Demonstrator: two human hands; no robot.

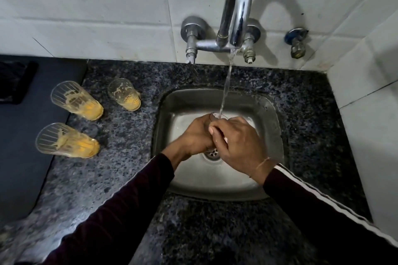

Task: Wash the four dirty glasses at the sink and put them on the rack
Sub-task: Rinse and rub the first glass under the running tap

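Observation:
Three dirty glasses with yellow residue stand on the speckled counter left of the sink: one at the back left (77, 101), one nearer the sink (125, 94), one in front (66, 141). Over the steel sink (276, 114) my left hand (193, 135) and my right hand (239, 144) are pressed together under the running water (226, 84). Between them they grip a clear glass (217, 116); only a thin piece of its rim shows at the fingertips. The fingers of both hands are curled around it.
The chrome tap (237, 6) juts from the tiled wall above the sink. A separate valve (297, 43) sits to its right. A dark flat mat (21, 135) lies on the counter's left side. The drain (213, 153) shows below the hands. A white wall closes the right side.

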